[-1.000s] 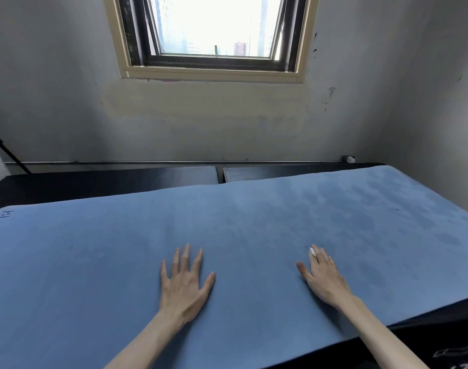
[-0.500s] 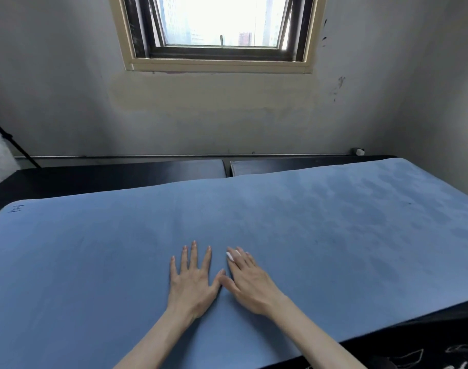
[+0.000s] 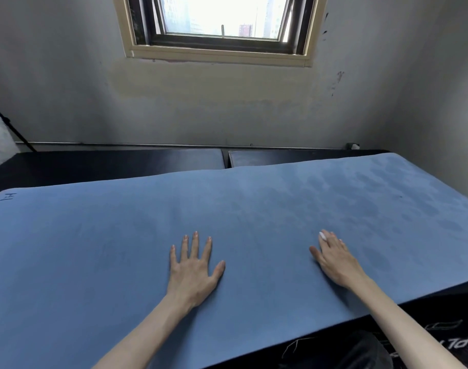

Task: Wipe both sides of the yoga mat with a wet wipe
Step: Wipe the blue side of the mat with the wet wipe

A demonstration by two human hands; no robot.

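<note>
The blue yoga mat (image 3: 254, 209) lies flat, unrolled — darker damp blotches (mostly right) mark it.

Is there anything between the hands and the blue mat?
Nothing visible. The left hand lies flat on the yoga mat, fingers spread. The right hand rests on it too, with something small and white, perhaps the wipe, at its fingertips.

yoga mat (image 3: 126, 249): blue, matt, fine suede-like nap; darker damp-looking blotches toward the right end
tabletop (image 3: 115, 162): black, smooth, faint sheen
wall (image 3: 67, 89): grey plaster, matt, stained and patchy
window frame (image 3: 216, 53): cream painted trim, dark inner frame, glass pane
</note>
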